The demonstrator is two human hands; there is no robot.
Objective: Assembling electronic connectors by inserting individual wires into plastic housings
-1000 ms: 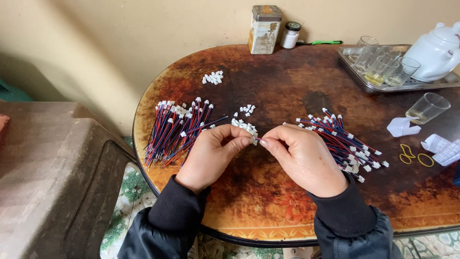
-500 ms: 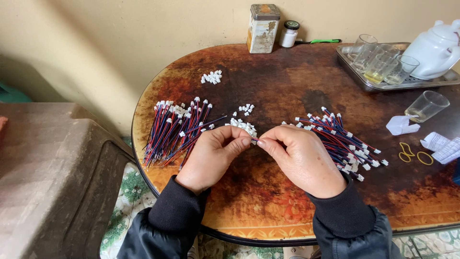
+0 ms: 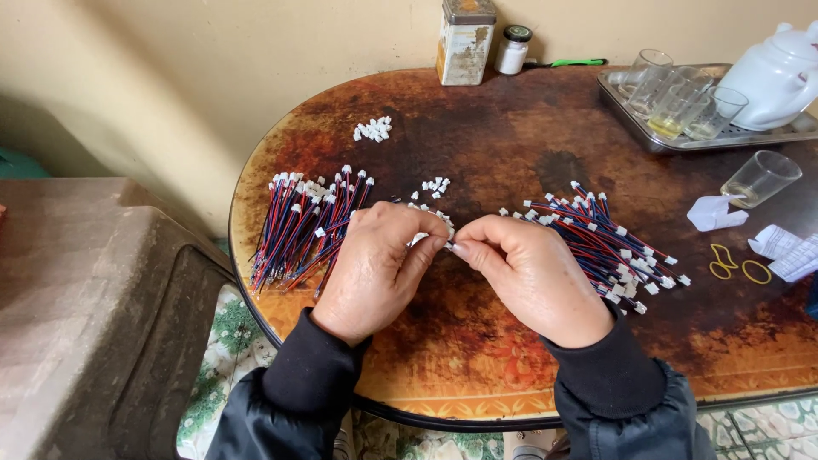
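Tabletop [image 3: 511, 358], hands [image 3: 452, 255] pinched together

Single head-worn camera, sitting above the near edge of the oval brown marbled table [image 3: 528, 341] and looking steeply down and forward toward the beige wall [image 3: 213, 77]. It is framing the left hand [image 3: 375, 268] and right hand [image 3: 537, 277] close, centre-frame; no second view is overlapping.

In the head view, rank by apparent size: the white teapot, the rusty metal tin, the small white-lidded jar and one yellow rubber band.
1. White teapot, cut off by the frame edge.
2. Rusty rectangular metal tin.
3. Small jar and yellow rubber band: look alike, and the band lies nearer the camera, so unranked.
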